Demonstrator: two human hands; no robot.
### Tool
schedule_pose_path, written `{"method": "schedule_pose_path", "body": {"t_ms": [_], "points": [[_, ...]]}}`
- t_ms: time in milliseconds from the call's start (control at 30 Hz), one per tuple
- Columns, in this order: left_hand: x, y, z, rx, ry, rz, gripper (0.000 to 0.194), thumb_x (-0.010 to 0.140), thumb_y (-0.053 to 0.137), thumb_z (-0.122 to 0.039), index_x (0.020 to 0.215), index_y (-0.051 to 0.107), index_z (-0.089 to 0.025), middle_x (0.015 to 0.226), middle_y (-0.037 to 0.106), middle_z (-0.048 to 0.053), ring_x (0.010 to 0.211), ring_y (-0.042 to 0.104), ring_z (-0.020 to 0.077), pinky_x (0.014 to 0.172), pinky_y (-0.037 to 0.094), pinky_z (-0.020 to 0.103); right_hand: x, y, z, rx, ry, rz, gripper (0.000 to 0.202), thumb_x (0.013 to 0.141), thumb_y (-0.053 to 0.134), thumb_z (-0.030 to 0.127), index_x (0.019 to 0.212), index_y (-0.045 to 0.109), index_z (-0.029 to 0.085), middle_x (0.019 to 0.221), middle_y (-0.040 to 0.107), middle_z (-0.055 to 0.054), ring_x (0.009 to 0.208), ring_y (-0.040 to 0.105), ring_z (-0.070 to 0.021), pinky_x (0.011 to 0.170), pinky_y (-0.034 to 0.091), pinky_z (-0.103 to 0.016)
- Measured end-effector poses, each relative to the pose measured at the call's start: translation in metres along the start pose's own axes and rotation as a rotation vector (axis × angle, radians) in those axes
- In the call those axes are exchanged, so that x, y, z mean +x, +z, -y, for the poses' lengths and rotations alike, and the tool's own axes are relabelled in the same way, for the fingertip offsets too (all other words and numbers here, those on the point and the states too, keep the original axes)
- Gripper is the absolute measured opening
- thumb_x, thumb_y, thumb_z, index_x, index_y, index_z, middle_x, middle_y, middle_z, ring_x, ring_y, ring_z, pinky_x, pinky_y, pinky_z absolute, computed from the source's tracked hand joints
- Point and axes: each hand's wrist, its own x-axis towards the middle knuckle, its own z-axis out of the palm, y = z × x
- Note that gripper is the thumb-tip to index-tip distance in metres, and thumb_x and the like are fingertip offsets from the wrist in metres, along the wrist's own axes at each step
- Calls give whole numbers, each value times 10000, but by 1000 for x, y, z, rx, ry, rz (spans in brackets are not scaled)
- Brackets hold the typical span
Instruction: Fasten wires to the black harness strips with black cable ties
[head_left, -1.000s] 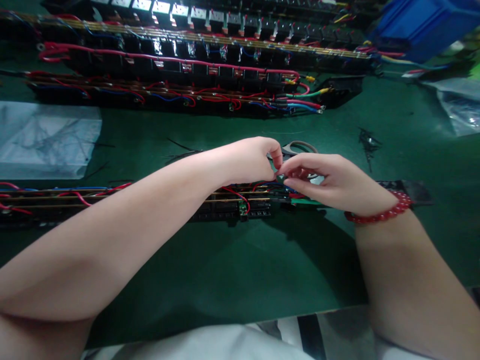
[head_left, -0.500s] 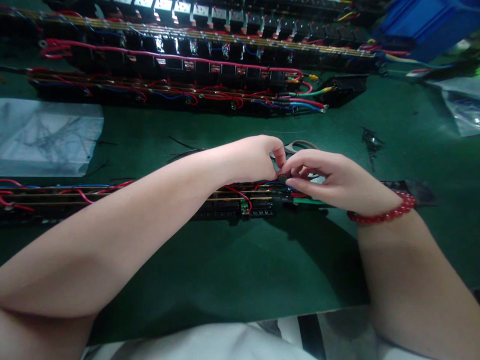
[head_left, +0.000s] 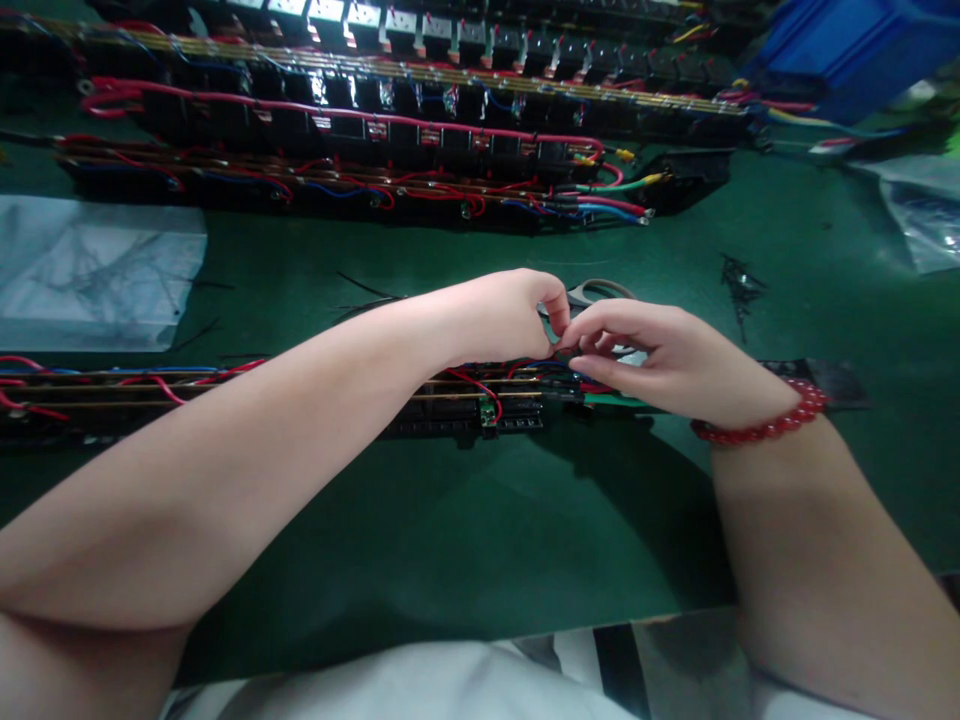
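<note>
Watching from my end, both hands are up over the right-hand part of the near wired strip (head_left: pixel 450 410), which lies lengthwise across the green table (head_left: pixel 450 540). Left hand (head_left: pixel 517 315) bent at the wrist, fingers curled down; right hand (head_left: pixel 660 355) comes in from the other side, index fingertip meeting the left's, thumb a little lower. I read a fine two-handed pinch. Whether anything thin sits between the tips, I cannot tell; the left thumb is mostly hidden.

Just below the tips: a bundle of wires, a green wire (head_left: pixel 604 400) running off to the right. A small green board (head_left: pixel 489 410) with a red lead sits on the strip, left of the bundle.

Handling, my judgement: keep the pinch light and square over the bundle, let one hand steady while the other does the fine work, and spare the thin leads any sideways tug. I would keep knuckles clear of the little board.

Scissors (head_left: pixel 581 290) lie right behind the fingers, loops partly covered by them; a careless backward sweep could knock them. Loose black ties (head_left: pixel 741 285) lie in a heap beyond the right wrist, well clear of the pinch.
</note>
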Motion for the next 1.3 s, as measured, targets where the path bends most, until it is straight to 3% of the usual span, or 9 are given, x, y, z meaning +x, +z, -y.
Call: {"method": "schedule_pose_path", "body": {"t_ms": [1067, 1300], "points": [[5, 3, 2, -42, -7, 4, 226, 774, 697, -249, 999, 680, -233, 894, 732, 4, 814, 652, 182, 676, 398, 273, -1, 1, -4, 43, 5, 10, 160, 865, 727, 361, 949, 684, 233, 886, 676, -25, 701, 620, -157, 613, 535, -318], [5, 3, 1, -38, -6, 12, 214, 761, 685, -229, 974, 681, -237, 901, 738, -4, 782, 648, 172, 670, 400, 275, 1, 1, -6, -60, -117, -17, 72, 880, 708, 327, 926, 716, 272, 846, 702, -31, 737, 640, -197, 637, 528, -359]]}}
